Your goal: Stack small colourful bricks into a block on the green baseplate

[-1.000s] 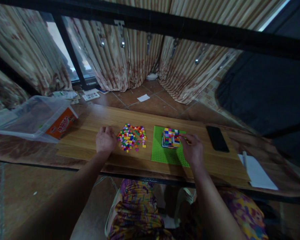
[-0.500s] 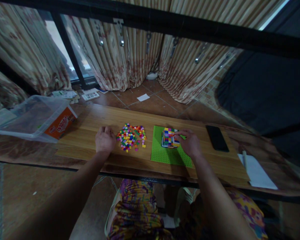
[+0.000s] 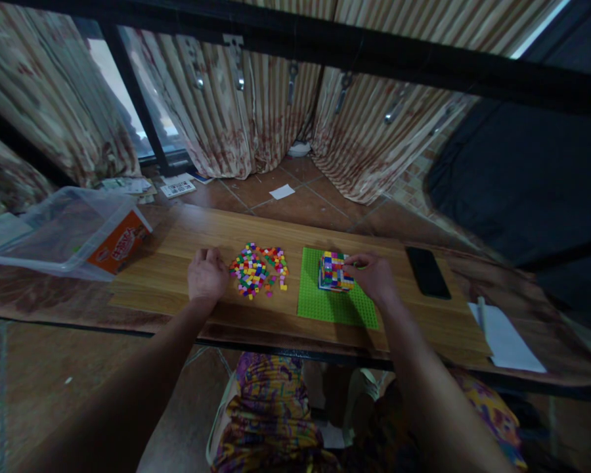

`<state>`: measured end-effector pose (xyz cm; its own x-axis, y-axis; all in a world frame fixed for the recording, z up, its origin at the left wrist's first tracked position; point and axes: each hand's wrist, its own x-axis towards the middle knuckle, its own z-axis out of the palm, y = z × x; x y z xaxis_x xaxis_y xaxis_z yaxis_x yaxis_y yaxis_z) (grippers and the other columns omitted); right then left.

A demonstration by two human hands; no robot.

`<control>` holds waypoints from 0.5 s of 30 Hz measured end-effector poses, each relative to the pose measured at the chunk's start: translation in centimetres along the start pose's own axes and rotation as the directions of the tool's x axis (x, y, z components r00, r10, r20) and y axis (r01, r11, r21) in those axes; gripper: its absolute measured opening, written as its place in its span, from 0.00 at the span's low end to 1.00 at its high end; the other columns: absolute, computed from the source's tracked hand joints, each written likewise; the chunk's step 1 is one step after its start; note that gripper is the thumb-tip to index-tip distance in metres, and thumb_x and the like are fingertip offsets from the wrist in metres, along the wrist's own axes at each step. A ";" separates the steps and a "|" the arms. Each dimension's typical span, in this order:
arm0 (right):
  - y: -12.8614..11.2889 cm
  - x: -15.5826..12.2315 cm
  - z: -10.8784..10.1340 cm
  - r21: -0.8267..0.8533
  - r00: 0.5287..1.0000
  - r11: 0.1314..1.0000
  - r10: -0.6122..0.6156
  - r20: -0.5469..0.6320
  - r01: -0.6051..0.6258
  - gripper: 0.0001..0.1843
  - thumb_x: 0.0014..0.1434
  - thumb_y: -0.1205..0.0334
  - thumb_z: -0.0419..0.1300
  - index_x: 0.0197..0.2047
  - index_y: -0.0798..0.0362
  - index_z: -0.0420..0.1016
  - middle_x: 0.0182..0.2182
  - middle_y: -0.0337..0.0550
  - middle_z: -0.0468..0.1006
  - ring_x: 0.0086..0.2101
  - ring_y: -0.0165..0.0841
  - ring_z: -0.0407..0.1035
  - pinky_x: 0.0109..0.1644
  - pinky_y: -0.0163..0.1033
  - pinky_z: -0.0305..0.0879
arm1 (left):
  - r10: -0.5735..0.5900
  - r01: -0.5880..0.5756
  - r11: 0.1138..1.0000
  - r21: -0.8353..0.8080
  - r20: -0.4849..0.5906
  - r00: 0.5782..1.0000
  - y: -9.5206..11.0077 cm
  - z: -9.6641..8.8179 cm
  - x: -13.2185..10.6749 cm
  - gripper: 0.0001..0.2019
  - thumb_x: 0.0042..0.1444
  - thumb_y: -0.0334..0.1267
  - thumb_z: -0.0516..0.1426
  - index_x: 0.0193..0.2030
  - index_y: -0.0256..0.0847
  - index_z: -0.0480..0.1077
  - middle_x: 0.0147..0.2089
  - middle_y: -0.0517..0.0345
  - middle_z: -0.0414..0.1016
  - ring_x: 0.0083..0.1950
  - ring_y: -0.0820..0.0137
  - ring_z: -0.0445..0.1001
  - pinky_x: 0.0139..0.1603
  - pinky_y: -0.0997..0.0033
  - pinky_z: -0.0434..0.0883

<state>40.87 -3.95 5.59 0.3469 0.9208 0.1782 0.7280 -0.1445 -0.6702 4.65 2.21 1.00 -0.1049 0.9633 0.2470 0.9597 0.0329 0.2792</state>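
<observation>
A green baseplate [image 3: 325,303] lies on the wooden board [image 3: 177,249]. On it stands a many-coloured block of small bricks [image 3: 333,270]. My right hand [image 3: 374,279] rests beside that block on its right, fingers curled and touching its upper right side; whether a brick is pinched there I cannot make out. My left hand [image 3: 205,274] lies on the board with fingers curled, just left of a loose pile of small coloured bricks [image 3: 259,269].
A black phone [image 3: 427,272] lies right of the baseplate. White paper with a pen [image 3: 505,338] sits at the far right. A clear plastic tub [image 3: 64,230] with an orange box stands at the left. Curtains and tiled floor lie beyond the table.
My right hand has moved up and a little left along the right side of the brick block. My left hand has stayed put by the loose pile.
</observation>
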 end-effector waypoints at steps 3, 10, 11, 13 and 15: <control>0.6 -0.2 0.2 0.183 0.995 0.979 0.093 -0.020 -0.088 0.13 0.46 0.53 0.66 0.32 0.53 0.82 0.27 0.42 0.80 0.28 0.34 0.71 0.34 0.39 0.66 | 0.005 -0.005 1.000 0.009 -0.004 1.000 0.0 0.0 0.0 0.16 0.60 0.34 0.48 0.49 0.35 0.74 0.49 0.40 0.73 0.49 0.54 0.73 0.49 0.59 0.69; 1.2 -1.1 1.6 0.484 0.967 0.856 0.245 -0.073 -0.180 0.20 0.43 0.51 0.67 0.36 0.55 0.80 0.28 0.42 0.81 0.28 0.33 0.74 0.34 0.40 0.72 | 0.000 0.000 1.000 -0.003 -0.001 1.000 0.0 0.0 0.0 0.16 0.60 0.34 0.47 0.48 0.36 0.74 0.49 0.40 0.73 0.49 0.54 0.73 0.48 0.59 0.68; 1.2 -1.1 1.9 0.496 0.966 0.848 0.249 -0.065 -0.185 0.21 0.42 0.51 0.68 0.37 0.55 0.80 0.29 0.42 0.81 0.28 0.33 0.74 0.34 0.40 0.72 | 0.001 -0.001 1.000 -0.006 -0.001 1.000 0.0 0.0 0.0 0.16 0.60 0.34 0.47 0.48 0.36 0.74 0.49 0.40 0.73 0.49 0.54 0.73 0.49 0.59 0.68; 1.2 -1.2 2.4 0.501 0.963 0.845 0.259 -0.073 -0.189 0.22 0.40 0.51 0.69 0.37 0.55 0.79 0.30 0.42 0.82 0.28 0.33 0.74 0.35 0.41 0.73 | 0.003 -0.003 1.000 -0.008 -0.003 1.000 0.0 0.0 0.0 0.16 0.60 0.34 0.47 0.48 0.36 0.74 0.49 0.40 0.73 0.50 0.54 0.73 0.49 0.59 0.68; 1.2 -1.0 2.8 0.497 0.958 0.844 0.276 -0.080 -0.202 0.22 0.39 0.51 0.69 0.37 0.55 0.79 0.31 0.42 0.82 0.29 0.33 0.74 0.36 0.42 0.74 | 0.005 -0.005 1.000 -0.003 -0.006 1.000 -0.1 0.1 0.0 0.16 0.60 0.34 0.47 0.47 0.36 0.74 0.49 0.41 0.73 0.49 0.54 0.73 0.49 0.59 0.68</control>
<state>39.72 -4.06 2.63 0.5807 0.8129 0.0431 0.2503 -0.1279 -0.9597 4.56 2.26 0.91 -0.1011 0.9620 0.2536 0.9595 0.0269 0.2805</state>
